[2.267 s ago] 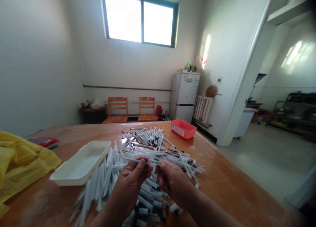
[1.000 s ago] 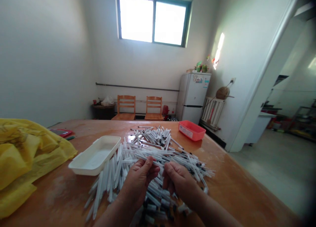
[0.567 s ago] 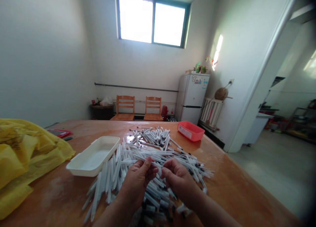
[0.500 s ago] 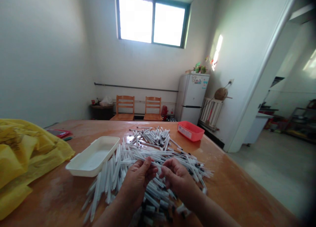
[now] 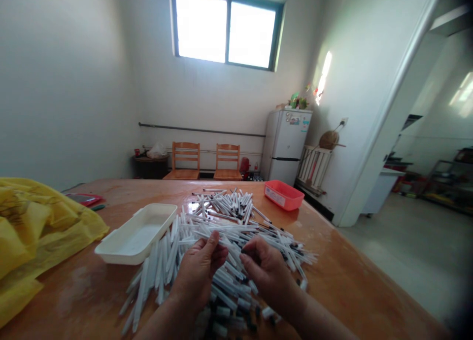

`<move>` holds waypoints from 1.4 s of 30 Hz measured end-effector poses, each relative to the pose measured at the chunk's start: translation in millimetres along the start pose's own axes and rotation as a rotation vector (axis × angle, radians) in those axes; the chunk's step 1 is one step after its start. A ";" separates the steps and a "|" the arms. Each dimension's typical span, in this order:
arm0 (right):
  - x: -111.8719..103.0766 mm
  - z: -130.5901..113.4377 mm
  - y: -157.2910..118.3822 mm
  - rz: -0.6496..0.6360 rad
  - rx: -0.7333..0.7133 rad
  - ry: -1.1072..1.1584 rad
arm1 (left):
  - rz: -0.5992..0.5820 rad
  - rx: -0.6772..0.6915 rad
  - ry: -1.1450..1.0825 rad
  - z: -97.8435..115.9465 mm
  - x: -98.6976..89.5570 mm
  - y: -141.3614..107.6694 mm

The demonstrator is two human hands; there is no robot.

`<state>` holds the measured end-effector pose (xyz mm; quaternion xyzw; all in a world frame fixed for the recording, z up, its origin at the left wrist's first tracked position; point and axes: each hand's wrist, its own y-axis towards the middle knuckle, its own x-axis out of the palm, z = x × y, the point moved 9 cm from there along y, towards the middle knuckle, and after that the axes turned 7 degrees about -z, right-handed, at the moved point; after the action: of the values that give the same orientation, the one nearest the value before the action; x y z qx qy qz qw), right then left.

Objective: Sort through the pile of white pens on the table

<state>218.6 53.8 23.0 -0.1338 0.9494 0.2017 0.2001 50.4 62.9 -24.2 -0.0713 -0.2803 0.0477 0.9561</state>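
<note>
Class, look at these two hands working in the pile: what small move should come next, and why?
Probably the right hand should ease out a single pen from the heap of white pens, since they lie crossed over one another and the left hand is in among them.

Yellow plastic bag, red plastic tub

Left hand and right hand are sorting through a heap of white pen barrels, beside a white plastic tray.
</note>
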 end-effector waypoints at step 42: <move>-57.5 34.0 63.3 0.085 0.243 -0.560 | -0.059 0.568 1.589 62.5 8.7 -2.1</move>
<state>259.3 134.5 40.2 -0.0083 0.8793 0.1240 0.4599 23.9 68.9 32.8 0.1668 0.4964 0.0271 0.8515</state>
